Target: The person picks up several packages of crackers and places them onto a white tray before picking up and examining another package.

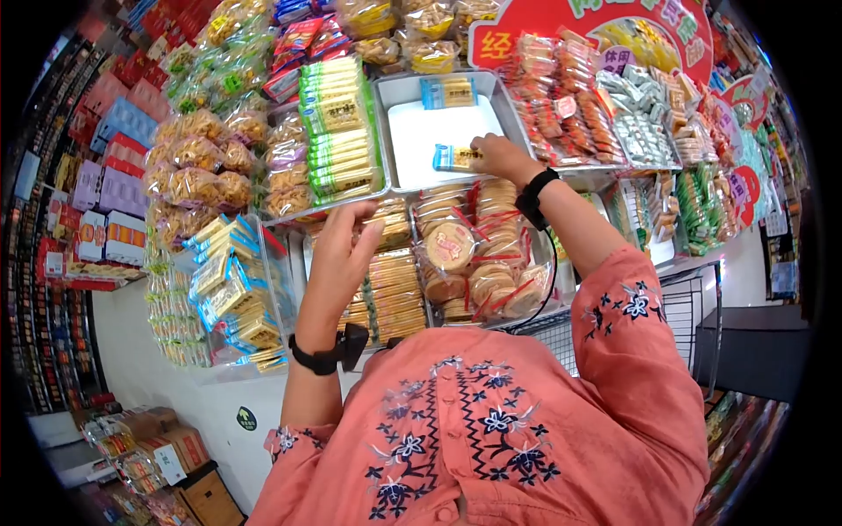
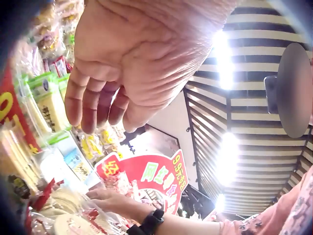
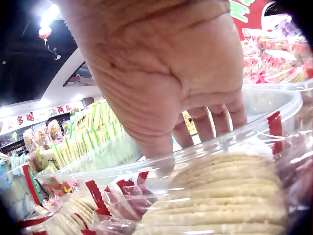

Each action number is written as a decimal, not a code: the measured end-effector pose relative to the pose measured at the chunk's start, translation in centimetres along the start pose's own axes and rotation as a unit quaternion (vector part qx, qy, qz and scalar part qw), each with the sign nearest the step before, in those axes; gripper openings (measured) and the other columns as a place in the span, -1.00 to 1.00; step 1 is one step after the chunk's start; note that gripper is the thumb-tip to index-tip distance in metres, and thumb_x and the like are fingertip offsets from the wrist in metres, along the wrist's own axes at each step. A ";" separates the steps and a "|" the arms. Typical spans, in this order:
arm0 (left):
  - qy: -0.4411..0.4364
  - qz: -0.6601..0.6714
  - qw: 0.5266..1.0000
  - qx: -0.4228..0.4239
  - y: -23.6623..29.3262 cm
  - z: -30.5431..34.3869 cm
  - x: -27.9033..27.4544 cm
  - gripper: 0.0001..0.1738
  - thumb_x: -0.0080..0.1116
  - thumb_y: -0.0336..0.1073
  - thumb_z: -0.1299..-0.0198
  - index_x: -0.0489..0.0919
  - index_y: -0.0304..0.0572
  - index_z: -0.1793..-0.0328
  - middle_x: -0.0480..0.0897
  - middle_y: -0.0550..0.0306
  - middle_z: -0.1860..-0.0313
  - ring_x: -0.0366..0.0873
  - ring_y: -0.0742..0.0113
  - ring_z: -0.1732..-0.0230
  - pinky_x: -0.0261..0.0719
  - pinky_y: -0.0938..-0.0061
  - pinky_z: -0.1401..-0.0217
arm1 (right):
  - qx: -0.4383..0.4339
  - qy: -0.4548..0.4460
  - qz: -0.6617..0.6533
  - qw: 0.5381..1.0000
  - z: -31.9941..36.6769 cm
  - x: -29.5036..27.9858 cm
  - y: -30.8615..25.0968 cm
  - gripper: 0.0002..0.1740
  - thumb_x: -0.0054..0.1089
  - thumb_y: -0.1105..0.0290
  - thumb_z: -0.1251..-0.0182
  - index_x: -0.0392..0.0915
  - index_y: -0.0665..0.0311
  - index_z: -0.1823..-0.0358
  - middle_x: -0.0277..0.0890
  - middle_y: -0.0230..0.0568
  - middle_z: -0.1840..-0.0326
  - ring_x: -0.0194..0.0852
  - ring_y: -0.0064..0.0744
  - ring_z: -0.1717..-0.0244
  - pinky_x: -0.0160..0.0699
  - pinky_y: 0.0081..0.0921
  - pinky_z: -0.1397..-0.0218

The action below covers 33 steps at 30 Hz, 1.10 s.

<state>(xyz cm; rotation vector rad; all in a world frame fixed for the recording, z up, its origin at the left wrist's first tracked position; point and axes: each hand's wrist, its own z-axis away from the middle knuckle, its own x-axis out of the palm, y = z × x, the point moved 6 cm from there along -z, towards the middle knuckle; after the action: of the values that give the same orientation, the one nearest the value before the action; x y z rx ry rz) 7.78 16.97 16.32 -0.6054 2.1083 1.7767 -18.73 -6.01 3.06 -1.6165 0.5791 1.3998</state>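
Observation:
In the head view my right hand reaches into a white-bottomed tray, fingers bent over the right end of a blue-and-yellow snack packet lying flat there. The right wrist view has that hand's fingers pointing down behind the clear tray edge; the packet is hidden. A similar blue packet lies at the tray's far end. My left hand hovers at the near side of the green-wrapped snack packets, with loosely bent fingers and nothing in it, as the left wrist view also shows.
Bagged round crackers fill the bin nearest me. Blue-and-yellow packets are heaped in a clear bin at the left. Red-wrapped snacks stand right of the tray under a red sign. A wire cart is at my right.

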 end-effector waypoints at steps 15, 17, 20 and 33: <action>-0.040 -0.101 0.994 -0.008 -6.1 -25.8 13.5 -0.24 0.35 0.00 -0.17 0.49 -0.59 -0.25 0.62 -0.47 -0.16 0.59 -0.29 -0.22 0.52 0.12 -0.30 | 0.028 0.023 0.011 0.999 -0.1 1.2 1.1 -0.42 0.55 0.20 0.02 0.54 0.28 -0.01 0.44 0.14 -0.05 0.45 0.20 -0.10 0.53 -0.05 -0.17; -0.046 -0.132 0.990 -0.021 -9.0 -28.2 14.9 -0.22 0.37 0.00 -0.14 0.49 -0.59 -0.26 0.61 -0.46 -0.18 0.59 -0.29 -0.22 0.52 0.13 -0.30 | 0.032 0.032 -0.007 0.999 0.2 0.6 0.9 -0.40 0.59 0.24 0.06 0.55 0.32 -0.01 0.47 0.14 -0.05 0.48 0.18 -0.13 0.58 -0.07 -0.18; -0.043 -0.145 0.987 -0.050 -10.6 -29.9 16.0 -0.14 0.43 0.01 -0.09 0.44 -0.63 -0.29 0.59 -0.46 -0.21 0.58 -0.26 -0.24 0.52 0.17 -0.31 | 0.033 0.034 -0.025 0.999 0.4 0.5 1.1 -0.36 0.58 0.28 0.06 0.50 0.32 -0.07 0.51 0.10 -0.04 0.50 0.14 -0.15 0.60 -0.08 -0.17; -0.034 -0.024 0.992 -0.121 -16.4 -34.2 19.1 -0.09 0.53 -0.04 0.03 0.40 -0.70 -0.23 0.60 -0.46 -0.13 0.62 -0.14 -0.15 0.54 0.27 -0.25 | 0.003 0.090 -0.106 0.990 0.6 0.2 1.2 -0.45 0.54 0.35 0.01 0.48 0.33 0.00 0.45 0.14 0.04 0.50 0.18 -0.05 0.56 -0.06 -0.12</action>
<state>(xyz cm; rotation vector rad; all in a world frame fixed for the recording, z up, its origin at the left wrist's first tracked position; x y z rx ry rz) 0.68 -21.10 -1.10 -0.6422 1.8331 2.0124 -19.98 -6.09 2.54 -1.7546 0.4980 1.1040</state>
